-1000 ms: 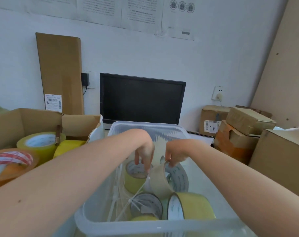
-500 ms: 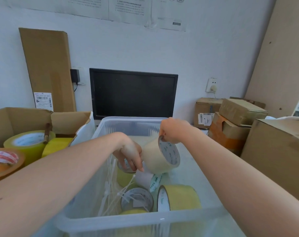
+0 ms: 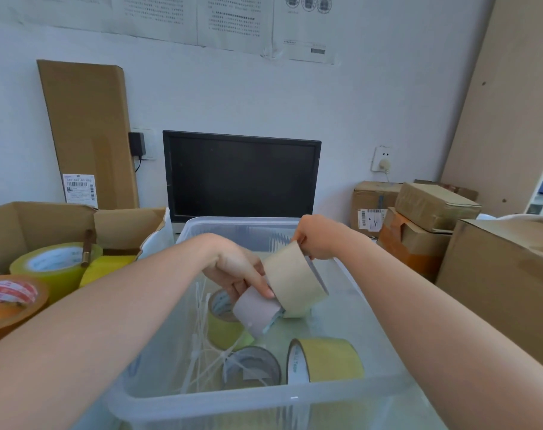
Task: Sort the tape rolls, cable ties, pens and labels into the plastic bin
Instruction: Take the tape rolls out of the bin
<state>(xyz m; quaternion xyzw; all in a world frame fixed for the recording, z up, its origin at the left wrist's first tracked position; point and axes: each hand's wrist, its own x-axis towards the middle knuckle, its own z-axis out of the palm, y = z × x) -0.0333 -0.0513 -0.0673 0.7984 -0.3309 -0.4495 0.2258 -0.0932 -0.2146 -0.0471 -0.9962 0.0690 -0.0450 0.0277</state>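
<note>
A clear plastic bin stands in front of me. Over its middle my right hand grips a beige tape roll by its top edge. My left hand holds a pale pinkish-white roll just below and left of it; the two rolls touch. In the bin lie a yellow-green roll, a grey roll, a yellow roll on its edge and several white cable ties.
An open cardboard box at the left holds yellow tape rolls and an orange roll. A black monitor stands behind the bin. Stacked cardboard boxes fill the right side.
My left hand has taken hold of the pale roll and lifted it from the bin bottom. The right hand has carried the beige roll higher and a little to the right.
</note>
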